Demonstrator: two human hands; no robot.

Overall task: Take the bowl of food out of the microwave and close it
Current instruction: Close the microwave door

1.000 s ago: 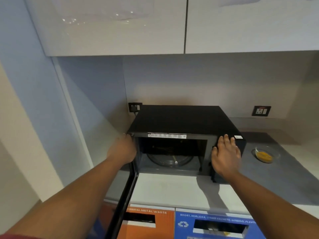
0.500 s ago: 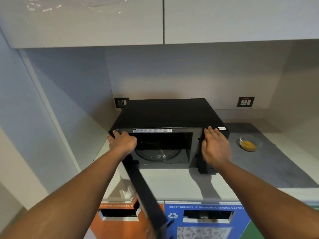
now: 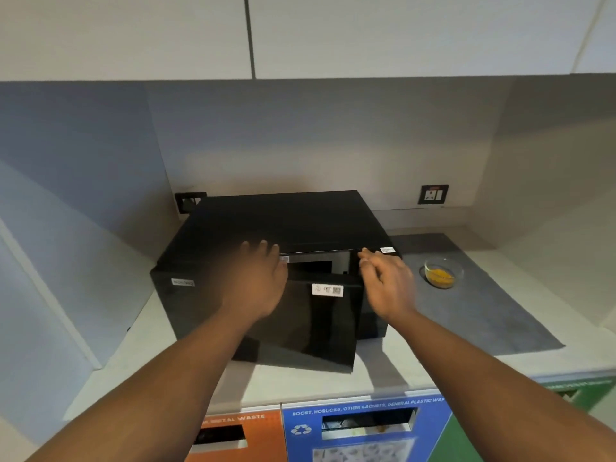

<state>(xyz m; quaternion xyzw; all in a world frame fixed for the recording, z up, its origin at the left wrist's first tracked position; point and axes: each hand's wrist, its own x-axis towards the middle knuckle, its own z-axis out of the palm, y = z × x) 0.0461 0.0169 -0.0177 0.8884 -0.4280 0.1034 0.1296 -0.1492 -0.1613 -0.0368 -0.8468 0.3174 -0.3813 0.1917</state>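
Observation:
A black microwave (image 3: 286, 221) stands on the pale counter. Its door (image 3: 310, 321) is nearly closed, with a narrow gap left at the top right edge. My left hand (image 3: 256, 281) lies flat against the door's upper left, fingers spread over the top edge. My right hand (image 3: 386, 281) hovers at the microwave's right front corner, fingers loosely curled and holding nothing. A clear glass bowl of yellow food (image 3: 443, 273) sits on a grey mat (image 3: 483, 315) to the right of the microwave.
White upper cabinets (image 3: 300, 35) hang overhead. A wall socket (image 3: 433, 194) is behind the bowl and another (image 3: 190, 201) behind the microwave's left. Below the counter edge are an orange waste bin panel (image 3: 233, 438) and a blue recycling panel (image 3: 363, 428).
The door has swung from wide open to nearly closed under my left hand. My right hand came off the control panel side. The view has shifted left and down.

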